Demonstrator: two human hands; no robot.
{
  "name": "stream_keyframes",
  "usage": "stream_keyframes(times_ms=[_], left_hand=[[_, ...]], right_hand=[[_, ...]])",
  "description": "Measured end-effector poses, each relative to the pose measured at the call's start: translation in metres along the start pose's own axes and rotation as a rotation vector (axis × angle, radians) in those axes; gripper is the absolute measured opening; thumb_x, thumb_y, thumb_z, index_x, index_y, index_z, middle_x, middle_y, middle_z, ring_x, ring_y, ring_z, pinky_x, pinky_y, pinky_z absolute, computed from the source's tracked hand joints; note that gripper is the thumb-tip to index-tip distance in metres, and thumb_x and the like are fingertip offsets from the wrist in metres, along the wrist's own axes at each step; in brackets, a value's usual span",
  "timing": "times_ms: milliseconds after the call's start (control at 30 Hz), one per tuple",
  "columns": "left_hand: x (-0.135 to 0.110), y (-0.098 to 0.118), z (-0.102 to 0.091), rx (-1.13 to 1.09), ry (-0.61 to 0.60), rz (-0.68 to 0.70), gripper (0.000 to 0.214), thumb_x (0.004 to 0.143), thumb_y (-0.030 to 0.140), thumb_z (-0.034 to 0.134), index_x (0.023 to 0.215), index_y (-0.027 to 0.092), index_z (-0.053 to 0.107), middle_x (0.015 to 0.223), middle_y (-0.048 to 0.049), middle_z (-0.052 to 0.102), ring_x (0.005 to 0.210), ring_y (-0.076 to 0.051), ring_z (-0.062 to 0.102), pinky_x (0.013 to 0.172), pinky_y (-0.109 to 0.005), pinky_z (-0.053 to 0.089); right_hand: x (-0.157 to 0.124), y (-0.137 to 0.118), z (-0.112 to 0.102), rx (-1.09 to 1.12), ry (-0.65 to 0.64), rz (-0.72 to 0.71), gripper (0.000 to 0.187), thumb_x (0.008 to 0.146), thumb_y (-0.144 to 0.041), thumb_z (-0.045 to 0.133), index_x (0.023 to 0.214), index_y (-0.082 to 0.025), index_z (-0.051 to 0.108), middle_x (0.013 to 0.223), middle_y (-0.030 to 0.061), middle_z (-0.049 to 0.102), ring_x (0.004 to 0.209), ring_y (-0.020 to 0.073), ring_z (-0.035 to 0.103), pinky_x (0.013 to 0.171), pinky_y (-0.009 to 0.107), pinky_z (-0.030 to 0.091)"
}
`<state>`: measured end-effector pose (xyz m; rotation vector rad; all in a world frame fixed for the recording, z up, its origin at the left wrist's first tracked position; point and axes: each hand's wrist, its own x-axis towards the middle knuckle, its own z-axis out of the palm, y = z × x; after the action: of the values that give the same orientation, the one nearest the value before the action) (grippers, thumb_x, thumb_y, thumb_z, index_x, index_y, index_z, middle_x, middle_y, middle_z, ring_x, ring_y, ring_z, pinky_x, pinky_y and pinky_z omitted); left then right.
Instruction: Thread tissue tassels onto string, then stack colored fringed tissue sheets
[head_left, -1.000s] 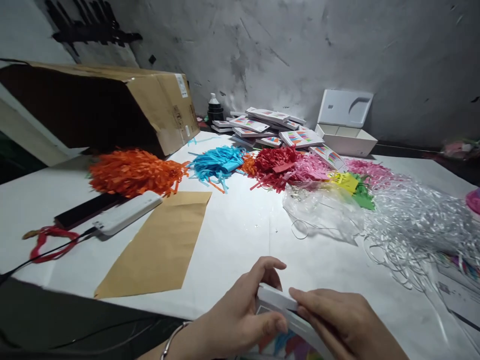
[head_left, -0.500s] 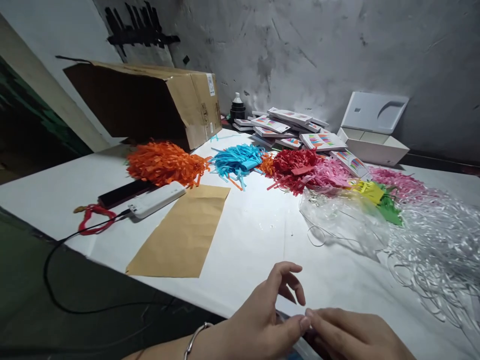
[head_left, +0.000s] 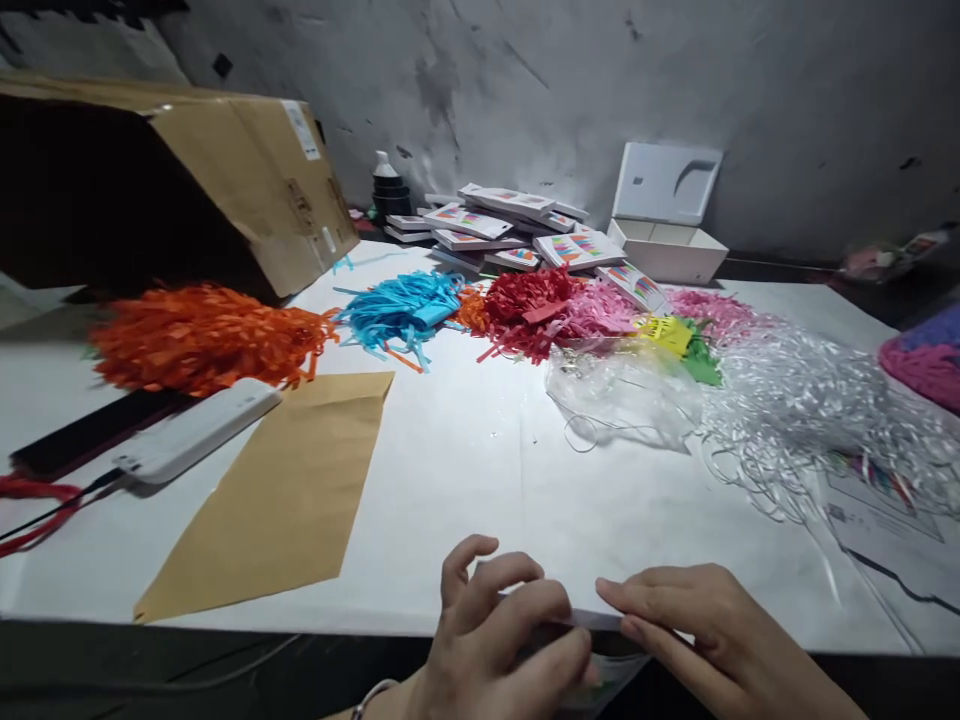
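At the table's front edge, my left hand (head_left: 514, 635) is curled around the left side of a flat white box (head_left: 596, 619), seen nearly edge-on. My right hand (head_left: 709, 625) pinches the box's right end between thumb and fingers. Most of the box is hidden by my hands, and what lies below it is too dark to make out. A brown paper envelope (head_left: 277, 500) lies flat to the left of my hands. Ahead, a crumpled clear plastic bag (head_left: 622, 395) rests on the white table (head_left: 457, 480).
Orange paper strips (head_left: 202, 340), blue strips (head_left: 405, 305), red strips (head_left: 532, 305) and silvery strings (head_left: 810, 400) line the table. Behind are stacked flat boxes (head_left: 510, 225), an open white box (head_left: 667, 250) and a cardboard carton (head_left: 247, 170). A white power bank (head_left: 199, 430) lies left.
The view has swung right and closer to the table. My left fingers have curled over, my hands have moved apart, and the white box edge now shows between them.
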<state>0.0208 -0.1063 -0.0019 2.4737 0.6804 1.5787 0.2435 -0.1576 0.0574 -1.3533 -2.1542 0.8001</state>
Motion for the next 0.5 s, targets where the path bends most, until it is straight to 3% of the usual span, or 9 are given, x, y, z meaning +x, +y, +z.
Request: stream_keyframes(times_ms=[133,300,400,500], left_hand=[[0.009,0.01,0.0,0.049,-0.118,-0.027,0.026,0.098,0.019,0.053,0.075,0.021,0.064,0.073,0.0013,0.067,0.077,-0.017,0.058,0.1,-0.044,0.031],[0.013,0.013,-0.015,0.008,-0.233,-0.098,0.018,0.097,0.015,0.055,0.083,0.02,0.064,0.077,0.0005,0.068,0.073,-0.017,0.057,0.093,-0.042,0.031],[0.01,0.008,-0.023,0.008,-0.285,-0.135,0.014,0.095,0.011,0.059,0.091,0.021,0.067,0.084,-0.0004,0.069,0.078,-0.017,0.058,0.096,-0.044,0.03],[0.003,-0.005,-0.031,-0.071,-0.341,-0.168,0.022,0.092,0.007,0.062,0.103,0.025,0.07,0.096,-0.0036,0.068,0.09,-0.02,0.06,0.097,-0.044,0.036]], right_hand=[[-0.006,-0.005,0.006,-0.041,0.062,-0.048,0.034,0.103,-0.024,0.049,0.133,-0.029,0.064,0.102,0.0016,0.078,0.086,0.0143,0.075,0.08,0.019,0.058],[-0.02,-0.002,0.023,-0.167,0.186,-0.153,0.041,0.1,-0.026,0.058,0.141,-0.02,0.057,0.128,0.0086,0.07,0.113,0.0171,0.07,0.097,0.021,0.055],[-0.023,0.004,0.04,-0.162,0.292,-0.188,0.042,0.099,-0.018,0.056,0.142,-0.016,0.055,0.126,0.0123,0.07,0.114,0.0182,0.069,0.097,0.023,0.056],[-0.022,0.009,0.056,-0.049,0.428,-0.204,0.044,0.098,-0.011,0.055,0.141,-0.019,0.055,0.112,0.011,0.072,0.102,0.0173,0.071,0.086,0.024,0.06]])
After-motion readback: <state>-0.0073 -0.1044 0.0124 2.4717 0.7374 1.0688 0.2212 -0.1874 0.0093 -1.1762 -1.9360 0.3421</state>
